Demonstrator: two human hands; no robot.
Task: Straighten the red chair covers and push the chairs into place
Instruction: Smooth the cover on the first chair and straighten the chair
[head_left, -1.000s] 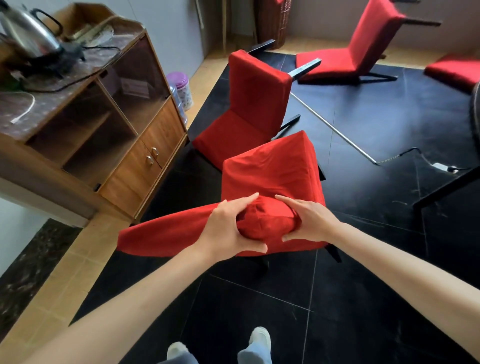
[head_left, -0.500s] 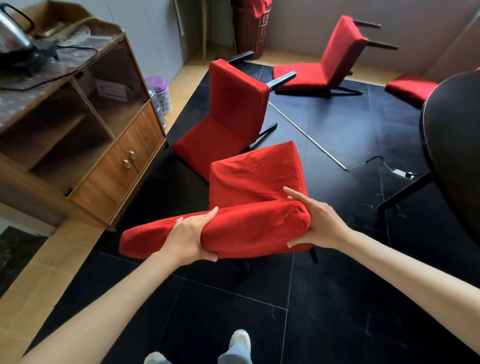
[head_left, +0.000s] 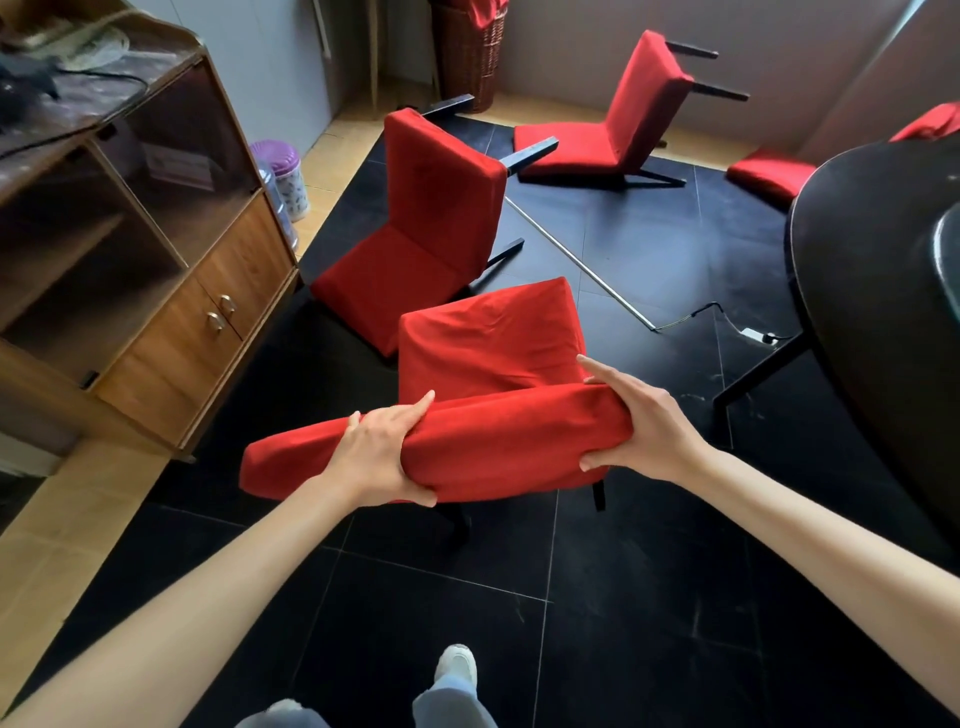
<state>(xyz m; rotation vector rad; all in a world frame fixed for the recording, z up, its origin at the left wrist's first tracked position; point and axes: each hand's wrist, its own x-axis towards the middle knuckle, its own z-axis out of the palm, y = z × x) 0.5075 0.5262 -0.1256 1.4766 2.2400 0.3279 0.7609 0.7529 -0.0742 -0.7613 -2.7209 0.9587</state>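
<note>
A chair with a red cover stands upright right in front of me, its seat facing away. My left hand grips the top of its backrest near the middle, fingers over the top and thumb underneath. At the backrest's right end my right hand grips the cover the same way. The cover's loose left end sticks out past my left hand. A second red chair lies tipped on its back behind this one. Farther back lies a third red chair, also tipped over.
A wooden cabinet with glass doors stands at the left. A dark round table fills the right side. A metal rod and a power cord lie on the black tile floor. Red cushions and a wicker basket are at the back.
My hands have moved apart along the backrest top, the left toward the middle and the right to the right end. The bunched cover there has been smoothed out. The view has shifted toward the right.
</note>
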